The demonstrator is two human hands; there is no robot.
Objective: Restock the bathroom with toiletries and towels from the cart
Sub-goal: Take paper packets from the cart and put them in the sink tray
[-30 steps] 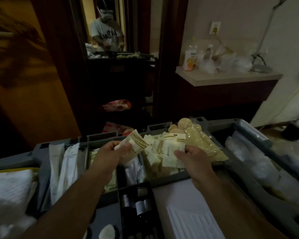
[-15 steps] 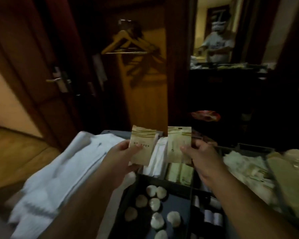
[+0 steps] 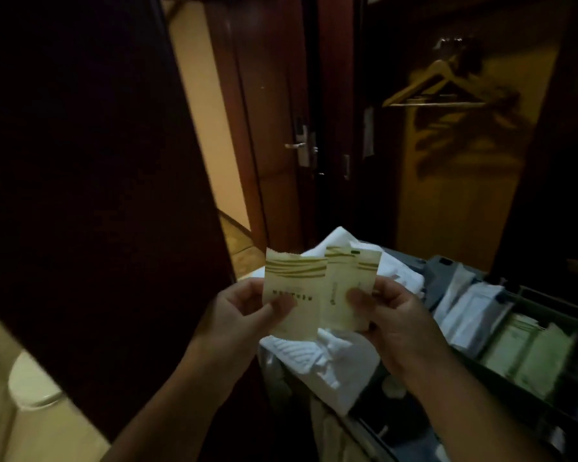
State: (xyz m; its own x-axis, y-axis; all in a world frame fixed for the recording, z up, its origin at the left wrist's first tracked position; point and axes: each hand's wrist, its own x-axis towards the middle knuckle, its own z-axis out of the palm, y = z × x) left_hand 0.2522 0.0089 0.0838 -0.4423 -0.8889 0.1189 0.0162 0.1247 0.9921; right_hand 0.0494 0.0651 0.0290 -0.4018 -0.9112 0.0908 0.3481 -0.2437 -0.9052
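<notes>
Above the cart (image 3: 447, 271): left packet (image 3: 297, 281) and right packet (image 3: 341, 281) upright over white towels (image 3: 317, 355).
Left hand (image 3: 241, 311): thumb and curled fingers pinch left packet low.
Right hand (image 3: 397, 321): thumb and curled fingers pinch right packet low.

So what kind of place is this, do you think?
Most likely a hotel guest room's entry: a housekeeping cart carrying white towels, a door with a lever lock, wooden hangers in a closet. The left hand and right hand hold toiletry sachets.
</notes>
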